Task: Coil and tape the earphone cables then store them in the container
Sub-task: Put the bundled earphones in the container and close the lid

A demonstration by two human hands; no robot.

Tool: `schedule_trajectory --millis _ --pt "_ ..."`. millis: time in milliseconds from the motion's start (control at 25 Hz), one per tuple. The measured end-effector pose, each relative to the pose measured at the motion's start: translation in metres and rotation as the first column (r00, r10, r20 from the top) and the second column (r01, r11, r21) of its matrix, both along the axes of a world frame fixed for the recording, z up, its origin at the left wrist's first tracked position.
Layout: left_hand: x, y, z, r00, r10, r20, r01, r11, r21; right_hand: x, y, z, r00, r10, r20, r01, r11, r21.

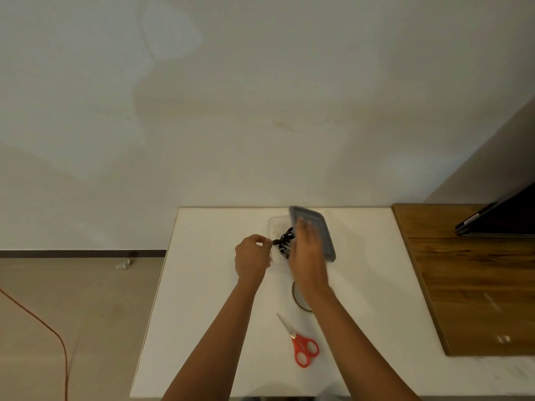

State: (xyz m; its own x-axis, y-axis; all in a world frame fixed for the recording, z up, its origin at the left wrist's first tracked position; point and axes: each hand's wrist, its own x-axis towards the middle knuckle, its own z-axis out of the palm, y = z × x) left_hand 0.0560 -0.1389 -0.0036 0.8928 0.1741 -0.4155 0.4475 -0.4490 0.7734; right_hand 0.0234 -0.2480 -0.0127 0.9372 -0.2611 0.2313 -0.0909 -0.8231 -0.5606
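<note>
Earphone cables [285,241]: black, bundled into a tangle of loops inside the container [274,224], with one short end poking left toward the left hand [252,256]. Container is clear plastic, rectangular, long axis running near to far, standing towards the far edge of the white tabletop [202,285].

Lid [320,231]: grey, rectangular, blurred, tilted over the container's right side; its long axis runs from far-left to near-right.

Right hand [307,253] holds the lid, fingers laid across its top, thumb hidden. Left hand sits at the container's left wall with fingers curled; whether they pinch the rim, the cable end or nothing, I cannot tell.

Tape roll [296,298] lies just nearer than the container, partly hidden under the right forearm. Scissors [296,340], red-handled, lie nearer still, blades pointing far-left.

Open white surface lies left of the hands up to the tabletop's left edge, beyond which is floor [86,314] with an orange cord [43,321]. To the right, a wooden board [463,270] carries a dark laptop [503,218].
</note>
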Motion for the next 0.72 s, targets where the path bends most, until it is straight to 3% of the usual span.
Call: schedule_trajectory --millis 80,160,200,280,360,440,520,600,720 --pt "-0.001 0.002 -0.003 1.0 0.005 0.018 -0.004 0.999 -0.052 0.001 0.019 -0.005 0.972 0.064 -0.227 -0.091 0.99 -0.111" --pt "0.0 0.004 -0.007 1.0 0.019 0.009 -0.018 0.993 -0.114 0.001 0.023 -0.003 0.898 0.086 -0.432 -0.112 0.993 -0.035" --pt "0.0 0.004 -0.009 0.999 0.039 -0.007 -0.04 0.991 -0.132 -0.001 0.02 0.002 0.891 0.122 -0.437 -0.117 0.992 0.039" --pt "0.0 0.002 -0.007 0.996 0.087 -0.022 -0.089 0.99 -0.106 -0.005 0.006 0.004 0.979 0.108 -0.174 -0.09 0.99 0.107" --pt "-0.001 0.001 -0.003 0.998 0.056 0.036 -0.058 0.997 0.045 -0.001 -0.025 0.002 0.993 -0.12 0.016 0.12 0.993 0.012" --pt "-0.001 -0.004 0.004 0.995 -0.045 0.094 0.028 0.983 0.182 0.006 -0.055 0.0 0.932 -0.336 -0.138 0.34 0.941 0.005" --pt "0.004 -0.011 0.006 0.982 -0.155 0.109 0.121 0.957 0.265 0.016 -0.067 -0.005 0.878 -0.303 -0.371 0.373 0.919 0.131" --pt "0.007 -0.016 0.002 0.968 -0.227 0.106 0.183 0.928 0.325 0.022 -0.065 -0.011 0.895 -0.175 -0.409 0.302 0.914 0.271" --pt "0.004 -0.019 -0.007 0.977 -0.18 0.115 0.152 0.963 0.223 0.024 -0.057 -0.017 0.899 -0.186 -0.397 0.347 0.855 0.385"
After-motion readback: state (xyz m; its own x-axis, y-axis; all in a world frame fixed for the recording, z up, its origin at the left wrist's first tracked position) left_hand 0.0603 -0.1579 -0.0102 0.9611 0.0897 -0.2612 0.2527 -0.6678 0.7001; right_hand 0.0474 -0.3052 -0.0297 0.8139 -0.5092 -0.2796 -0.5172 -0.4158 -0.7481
